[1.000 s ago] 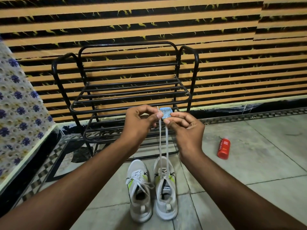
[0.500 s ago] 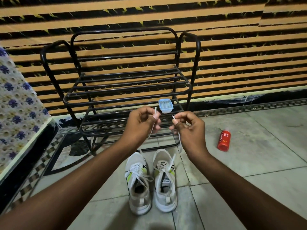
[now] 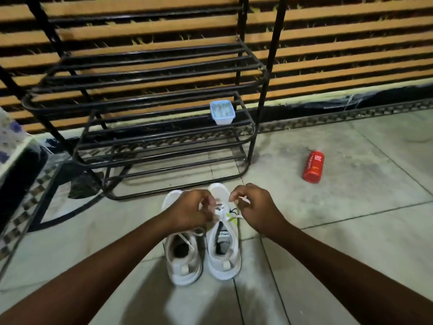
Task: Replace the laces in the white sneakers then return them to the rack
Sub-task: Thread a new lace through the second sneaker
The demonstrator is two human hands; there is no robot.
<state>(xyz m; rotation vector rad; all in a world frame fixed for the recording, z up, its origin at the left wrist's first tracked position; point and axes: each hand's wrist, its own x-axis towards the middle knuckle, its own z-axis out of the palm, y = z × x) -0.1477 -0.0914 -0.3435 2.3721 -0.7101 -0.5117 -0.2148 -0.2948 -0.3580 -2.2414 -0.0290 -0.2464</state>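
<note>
While both hands work low over the pair, the left hand (image 3: 189, 211) has its fingers curled about a stretch of flat white lace (image 3: 244, 199) above the eyelets, though blur hides the exact grip. The right hand (image 3: 257, 207) pinches the free end of that lace between thumb and forefinger. It runs down into a white mesh sneaker with a lime-yellow side panel (image 3: 225, 252), standing on the grey tiled floor (image 3: 328, 242) just beside a second white mesh sneaker (image 3: 182, 261). Just beyond the toes stands a black tubular metal shoe rack (image 3: 164, 139), with a small pale-blue plastic tub (image 3: 222, 113) at the right end of its middle visible tier. A red cylindrical bottle (image 3: 313, 166) lies on its side to the right, well apart.
</note>
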